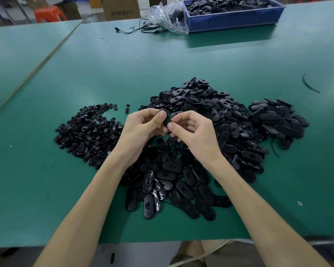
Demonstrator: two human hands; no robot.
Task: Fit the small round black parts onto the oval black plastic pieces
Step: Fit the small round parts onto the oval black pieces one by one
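Both hands, left hand (143, 126) and right hand (193, 130), pinch one oval black piece (167, 120) above the oval pile (210, 120); a round part is possibly under the thumbs, hidden; round parts pile (89, 132) lies left

Glossy black plastic oval pieces (201, 120), matt green table (123, 64)

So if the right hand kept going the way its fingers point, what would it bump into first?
The right hand points left at the oval piece it seems to pinch, so that comes first. Just behind that is the left hand. Depth is hard to judge.
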